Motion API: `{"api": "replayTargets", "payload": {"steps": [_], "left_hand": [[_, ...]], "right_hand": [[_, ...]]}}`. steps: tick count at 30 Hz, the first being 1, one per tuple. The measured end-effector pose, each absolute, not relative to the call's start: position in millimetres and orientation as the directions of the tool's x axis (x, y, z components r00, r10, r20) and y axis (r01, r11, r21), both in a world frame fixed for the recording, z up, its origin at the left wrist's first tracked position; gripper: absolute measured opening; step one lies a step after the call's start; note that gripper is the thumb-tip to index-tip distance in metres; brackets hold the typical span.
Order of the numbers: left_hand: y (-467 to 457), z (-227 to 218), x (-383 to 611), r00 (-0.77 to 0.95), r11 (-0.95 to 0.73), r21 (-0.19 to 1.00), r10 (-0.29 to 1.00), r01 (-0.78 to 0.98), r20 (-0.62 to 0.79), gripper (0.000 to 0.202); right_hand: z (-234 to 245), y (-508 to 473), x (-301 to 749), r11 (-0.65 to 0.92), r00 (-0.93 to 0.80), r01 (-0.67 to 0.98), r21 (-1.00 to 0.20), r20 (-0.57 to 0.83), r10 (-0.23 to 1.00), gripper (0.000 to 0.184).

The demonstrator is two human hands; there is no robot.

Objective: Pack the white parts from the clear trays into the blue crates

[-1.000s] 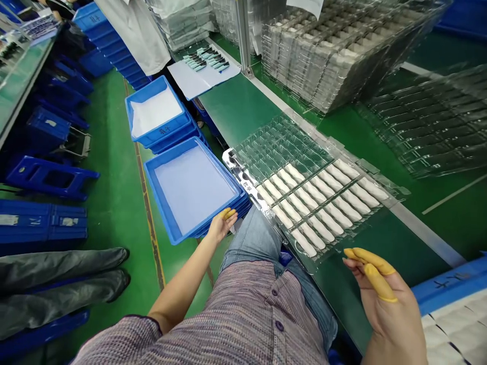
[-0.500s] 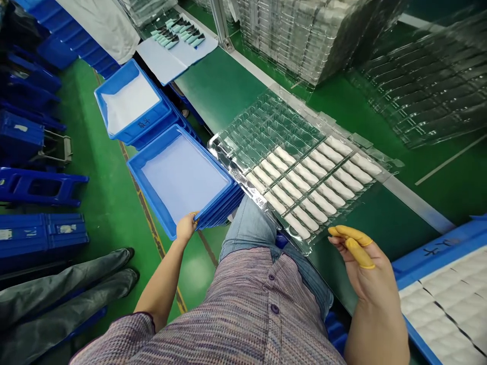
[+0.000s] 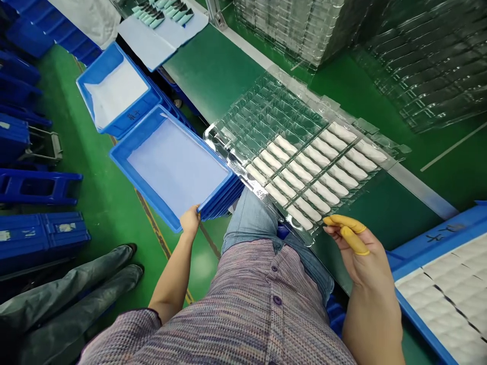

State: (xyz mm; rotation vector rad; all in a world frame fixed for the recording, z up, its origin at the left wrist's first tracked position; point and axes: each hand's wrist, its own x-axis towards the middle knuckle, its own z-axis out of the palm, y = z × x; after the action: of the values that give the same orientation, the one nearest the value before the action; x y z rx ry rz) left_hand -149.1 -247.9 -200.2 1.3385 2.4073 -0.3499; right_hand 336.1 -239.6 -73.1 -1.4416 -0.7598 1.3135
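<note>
My left hand (image 3: 190,221) grips the near corner of a shallow blue plastic crate (image 3: 142,209), the top one of a stack, lined with a pale sheet (image 3: 177,165). My right hand (image 3: 359,248) wears yellow finger cots on thumb and forefinger. Its fingers are loosely curled beside the near right corner of a clear plastic blister tray (image 3: 262,114), and nothing shows between them. Rows of white, wrapped-looking slim pieces (image 3: 304,170) fill the nearer right part of that tray; its far left slots hold none.
The tray lies on a green worktable (image 3: 207,63). Another blue crate (image 3: 125,121) stands beyond the stack. At right is a blue crate (image 3: 414,243) with white padded contents. Stacked clear trays (image 3: 285,30) rise behind. A person's legs (image 3: 76,284) are at lower left.
The view has shifted slightly. My left hand still holds the crate's corner, and the crate has swung a little to the left. My right hand stays beside the tray corner.
</note>
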Motion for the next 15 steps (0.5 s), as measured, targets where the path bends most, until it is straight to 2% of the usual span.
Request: {"api": "replayTargets", "payload": {"steps": [5, 8, 15], "left_hand": [[-226, -205, -150, -0.467, 0.506, -0.035, 0.764, 0.862, -0.446, 0.041], [-220, -206, -145, -0.460, 0.501, -0.031, 0.767, 0.865, -0.447, 0.042], [-214, -210, -138, -0.449, 0.495, -0.010, 0.780, 0.869, -0.436, 0.045]], "right_hand": [[-73, -237, 339, -0.307, 0.219, -0.125, -0.943, -0.328, 0.919, 0.036], [-74, -237, 338, -0.304, 0.251, -0.148, -0.941, -0.333, 0.909, 0.037], [-79, -241, 334, -0.343, 0.205, -0.178, -0.922, -0.376, 0.904, 0.033]]}}
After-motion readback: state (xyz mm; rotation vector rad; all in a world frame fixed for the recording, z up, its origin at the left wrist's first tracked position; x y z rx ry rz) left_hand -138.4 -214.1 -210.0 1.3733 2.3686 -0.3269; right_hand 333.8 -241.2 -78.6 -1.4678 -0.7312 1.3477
